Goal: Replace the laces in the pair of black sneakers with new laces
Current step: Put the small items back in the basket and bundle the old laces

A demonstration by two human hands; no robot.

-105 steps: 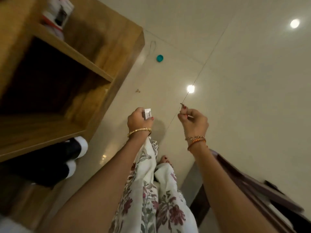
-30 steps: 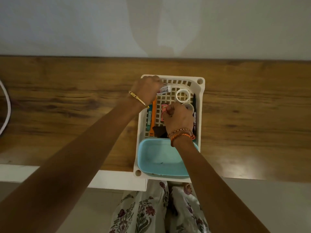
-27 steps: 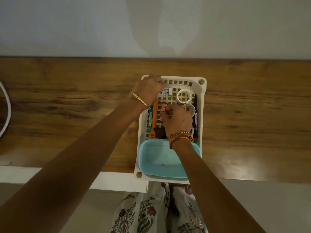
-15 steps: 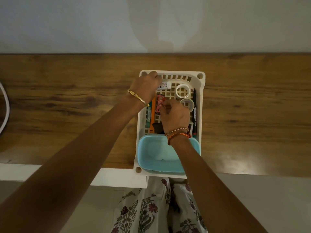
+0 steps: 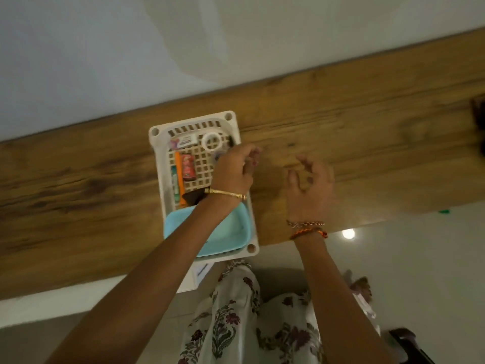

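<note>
Wood-grain laminate covers the desk [image 5: 341,122], which is seen running at a slant below a pale wall [image 5: 105,48]. A white slotted plastic basket [image 5: 160,164] is set on the desk, its near end reaching the desk's front edge. Inside it, a roll of clear tape [image 5: 211,142] is seen near the far right corner, with a small white labelled item [image 5: 185,140] beside it at the far end. A small red box [image 5: 188,166] lies in the middle, and an orange pen-like item [image 5: 179,179] is laid along the left side. A light blue tub [image 5: 231,232] fills the near end of the basket.

The left hand [image 5: 235,170] is held over the basket's right edge, its fingers curled in with nothing seen in them; a gold bangle [image 5: 227,193] is worn at the wrist. The right hand [image 5: 311,187] is held above bare desk to the right of the basket, fingers loosely bent and spread, nothing grasped; thread bracelets [image 5: 307,228] are worn at its wrist.

A floral-print garment [image 5: 236,324] is seen below, over a glossy floor [image 5: 420,258]. The black sneakers and the laces are not to be found in this view.
</note>
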